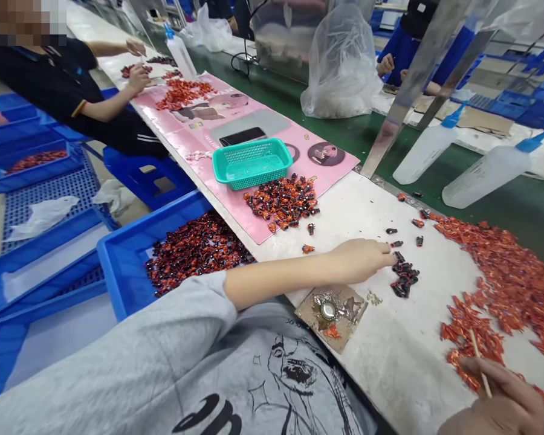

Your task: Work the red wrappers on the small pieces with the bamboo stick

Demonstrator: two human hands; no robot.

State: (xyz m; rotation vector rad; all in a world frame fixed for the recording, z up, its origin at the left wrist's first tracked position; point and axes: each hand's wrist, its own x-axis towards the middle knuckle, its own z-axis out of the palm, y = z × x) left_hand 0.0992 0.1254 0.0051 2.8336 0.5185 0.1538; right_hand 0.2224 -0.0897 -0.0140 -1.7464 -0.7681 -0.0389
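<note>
My left hand [362, 260] reaches across the white table with its fingers pinched together at a small pile of black parts [404, 279]. Whether a part is between its fingertips is hidden. A few single black parts [419, 241] lie just beyond. At the lower right, my right hand [503, 402] grips a thin wooden stick [479, 362], its tip over a heap of small orange-red pieces [474, 332]. Near my body lies a cardboard square [315, 311] with a bottle cap [328, 310] in a shiny, wet-looking patch and an orange piece on it.
A larger orange-red heap [517, 272] spreads along the right. Two squeeze bottles [428, 151] stand tilted in view behind it. Left are a pile of black-and-orange assemblies [283, 202], a green basket [254, 163], a phone [242, 136] and a blue bin [131, 266]. A co-worker sits farther along.
</note>
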